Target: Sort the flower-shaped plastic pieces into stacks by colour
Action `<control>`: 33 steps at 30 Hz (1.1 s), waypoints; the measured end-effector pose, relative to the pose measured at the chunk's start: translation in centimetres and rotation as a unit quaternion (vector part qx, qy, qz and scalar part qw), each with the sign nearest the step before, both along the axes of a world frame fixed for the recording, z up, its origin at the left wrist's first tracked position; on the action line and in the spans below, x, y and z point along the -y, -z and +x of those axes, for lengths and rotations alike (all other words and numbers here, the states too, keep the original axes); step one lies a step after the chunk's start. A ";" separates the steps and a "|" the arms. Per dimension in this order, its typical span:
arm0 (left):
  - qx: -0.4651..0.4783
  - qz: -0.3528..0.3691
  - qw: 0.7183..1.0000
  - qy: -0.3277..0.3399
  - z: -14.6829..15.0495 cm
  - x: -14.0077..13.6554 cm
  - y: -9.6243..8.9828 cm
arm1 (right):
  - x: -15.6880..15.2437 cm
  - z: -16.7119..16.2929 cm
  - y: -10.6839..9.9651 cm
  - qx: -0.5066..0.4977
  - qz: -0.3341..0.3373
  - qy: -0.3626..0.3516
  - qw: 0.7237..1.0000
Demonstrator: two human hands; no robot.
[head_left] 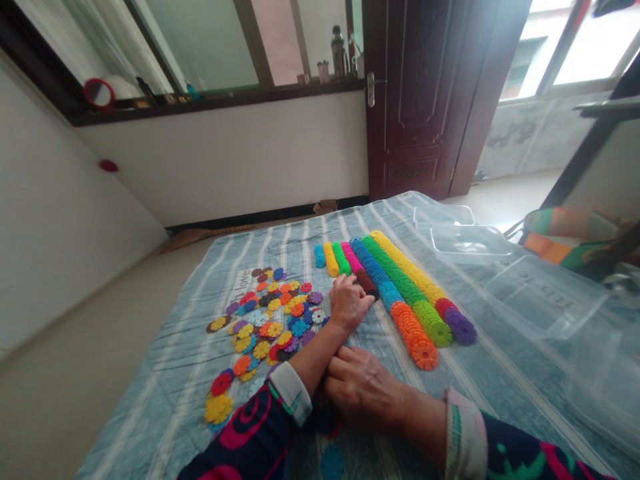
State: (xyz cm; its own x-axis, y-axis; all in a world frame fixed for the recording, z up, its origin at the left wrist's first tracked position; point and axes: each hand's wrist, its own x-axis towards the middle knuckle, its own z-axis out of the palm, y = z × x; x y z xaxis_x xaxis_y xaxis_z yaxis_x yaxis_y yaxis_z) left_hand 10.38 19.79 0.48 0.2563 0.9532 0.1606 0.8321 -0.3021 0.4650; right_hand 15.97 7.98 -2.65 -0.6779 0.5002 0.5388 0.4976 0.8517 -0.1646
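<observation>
My left hand point(350, 303) rests at the near end of a short row of pink and dark brown notched plastic discs point(365, 279), with fingers bent round that end and the thumb against it. Below it, my right hand point(363, 387) is closed, next to my left wrist; whatever its fingers may hold is hidden. Longer rows lie to the right: a blue and orange row point(383, 283), a green row point(400, 280) and a yellow row point(410, 267). Loose mixed-colour discs point(300, 327) are spread to the left of my hands.
A striped blue-grey cloth point(180, 353) covers the bed-like surface. Clear plastic boxes point(470, 243) stand along its right side, with a larger clear lid or box point(545, 293) nearer. Beyond are a brown door point(420, 80) and a window ledge point(225, 100) with a bottle point(339, 53).
</observation>
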 end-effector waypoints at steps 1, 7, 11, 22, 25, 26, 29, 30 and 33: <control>0.005 0.001 1.000 0.000 0.0 0.0 0.1 | 0.0 0.0 0.0 0.002 -0.001 0.002 1.000; 0.025 0.029 0.999 0.001 -0.1 0.2 0.4 | 0.0 0.0 -0.1 0.008 0.000 0.004 1.000; 0.016 0.026 1.000 -0.008 0.2 0.2 0.3 | 0.0 0.0 0.0 0.011 -0.001 0.005 1.000; 0.047 0.006 0.999 -0.008 -0.1 0.1 0.5 | 0.1 0.2 -0.2 0.009 -0.006 0.002 1.000; 0.055 0.008 0.998 -0.001 -0.2 0.1 0.6 | 0.1 0.2 0.0 0.007 -0.003 0.003 1.000; 0.055 0.005 0.998 0.000 -0.2 0.1 0.6 | 0.1 0.1 0.1 0.006 -0.002 0.004 1.000; 0.058 -0.002 0.998 0.002 -0.3 0.1 0.6 | 0.1 0.1 0.1 0.009 0.001 0.005 1.000; 0.061 -0.003 0.998 0.002 -0.3 0.1 0.6 | 0.1 0.1 0.1 0.011 0.002 0.002 1.000; 0.071 -0.003 0.997 0.003 -0.3 0.1 0.6 | 0.1 0.2 0.0 0.004 0.008 0.001 1.000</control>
State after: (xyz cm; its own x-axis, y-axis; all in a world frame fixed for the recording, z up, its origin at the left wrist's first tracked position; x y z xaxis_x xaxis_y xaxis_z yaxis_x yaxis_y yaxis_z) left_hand 10.09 19.67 -0.13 0.2366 0.9530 0.1892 0.7563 -0.3029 0.5799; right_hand 16.18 7.88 -2.60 -0.6811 0.4928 0.5416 0.4998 0.8534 -0.1480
